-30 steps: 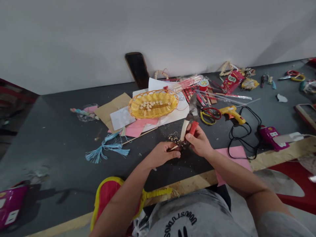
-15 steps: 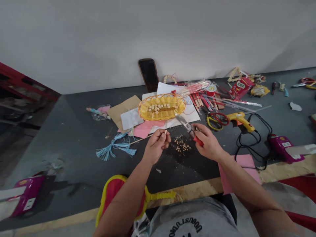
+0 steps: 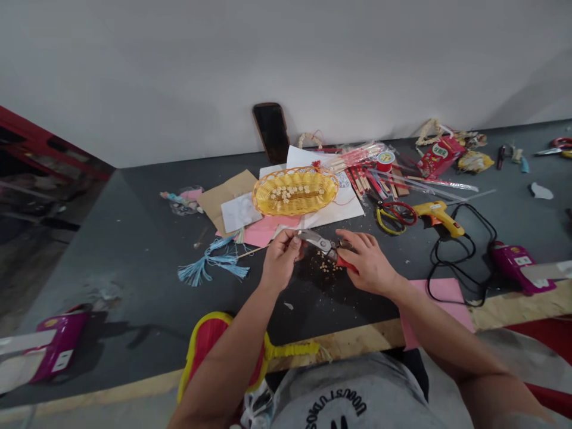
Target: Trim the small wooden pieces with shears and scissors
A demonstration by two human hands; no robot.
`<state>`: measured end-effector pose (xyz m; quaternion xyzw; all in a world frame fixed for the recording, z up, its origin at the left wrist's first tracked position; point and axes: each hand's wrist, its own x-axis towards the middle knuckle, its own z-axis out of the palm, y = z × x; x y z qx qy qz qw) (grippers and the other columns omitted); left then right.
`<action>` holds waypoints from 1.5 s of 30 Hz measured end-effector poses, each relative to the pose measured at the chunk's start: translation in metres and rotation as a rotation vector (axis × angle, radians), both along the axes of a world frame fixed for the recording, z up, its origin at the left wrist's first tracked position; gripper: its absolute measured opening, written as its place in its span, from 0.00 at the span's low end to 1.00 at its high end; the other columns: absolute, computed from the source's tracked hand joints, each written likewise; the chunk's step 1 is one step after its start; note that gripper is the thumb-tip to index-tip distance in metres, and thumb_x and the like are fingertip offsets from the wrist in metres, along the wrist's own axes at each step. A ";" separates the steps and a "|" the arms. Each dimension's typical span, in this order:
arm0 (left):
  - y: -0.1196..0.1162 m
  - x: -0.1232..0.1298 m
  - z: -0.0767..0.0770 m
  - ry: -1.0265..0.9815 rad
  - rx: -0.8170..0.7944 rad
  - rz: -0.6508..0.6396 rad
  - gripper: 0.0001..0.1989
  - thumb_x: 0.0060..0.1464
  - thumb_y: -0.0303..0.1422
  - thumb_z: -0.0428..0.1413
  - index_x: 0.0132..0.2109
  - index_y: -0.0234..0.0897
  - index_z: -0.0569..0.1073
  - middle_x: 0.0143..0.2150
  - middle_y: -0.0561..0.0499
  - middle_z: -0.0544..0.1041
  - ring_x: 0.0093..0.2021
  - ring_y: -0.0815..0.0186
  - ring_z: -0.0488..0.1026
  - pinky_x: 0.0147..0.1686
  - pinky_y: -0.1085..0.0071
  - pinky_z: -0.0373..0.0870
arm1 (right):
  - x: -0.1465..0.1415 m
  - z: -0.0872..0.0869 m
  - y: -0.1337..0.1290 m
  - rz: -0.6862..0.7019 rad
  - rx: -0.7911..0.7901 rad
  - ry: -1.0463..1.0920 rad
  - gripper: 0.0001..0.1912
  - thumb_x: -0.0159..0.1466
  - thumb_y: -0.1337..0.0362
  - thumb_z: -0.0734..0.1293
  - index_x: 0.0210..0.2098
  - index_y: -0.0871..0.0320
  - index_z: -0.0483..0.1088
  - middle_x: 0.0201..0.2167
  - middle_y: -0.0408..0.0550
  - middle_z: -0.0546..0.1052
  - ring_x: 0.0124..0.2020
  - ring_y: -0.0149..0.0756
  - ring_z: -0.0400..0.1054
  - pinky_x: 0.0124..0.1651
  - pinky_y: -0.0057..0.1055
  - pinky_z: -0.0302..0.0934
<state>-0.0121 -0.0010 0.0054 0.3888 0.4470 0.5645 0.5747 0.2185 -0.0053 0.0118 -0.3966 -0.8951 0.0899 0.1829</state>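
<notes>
My left hand [image 3: 279,257] is closed, pinching a thin wooden stick [image 3: 253,252] whose far end runs left toward a light-blue tassel [image 3: 210,265]. My right hand [image 3: 370,265] is wrapped around the red handles of a pair of metal shears [image 3: 318,239]. Their blades reach the stick's tip at my left fingertips; whether they touch it is unclear. Small pale cut pieces [image 3: 329,266] are scattered on the table under the shears. Behind my hands stands a yellow woven basket [image 3: 286,210] with more small pale pieces inside.
A phone [image 3: 271,132] leans against the wall. Right of my hands lie red-and-yellow scissors [image 3: 404,213], a yellow glue gun [image 3: 440,215] with its black cord, and a purple box-shaped device [image 3: 521,268]. Another purple device [image 3: 60,345] sits at the left. Pink paper [image 3: 447,295] overhangs the front edge.
The shears have moved left and down with my right hand, bringing their blades from the basket's edge to the stick's tip. My left hand still holds the stick.
</notes>
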 end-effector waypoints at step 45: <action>-0.005 -0.001 -0.008 0.153 -0.004 0.001 0.18 0.55 0.47 0.61 0.32 0.37 0.70 0.25 0.55 0.70 0.23 0.71 0.61 0.25 0.75 0.57 | -0.011 -0.004 -0.010 -0.047 -0.104 0.089 0.34 0.60 0.69 0.64 0.65 0.64 0.55 0.54 0.62 0.73 0.51 0.48 0.70 0.55 0.46 0.66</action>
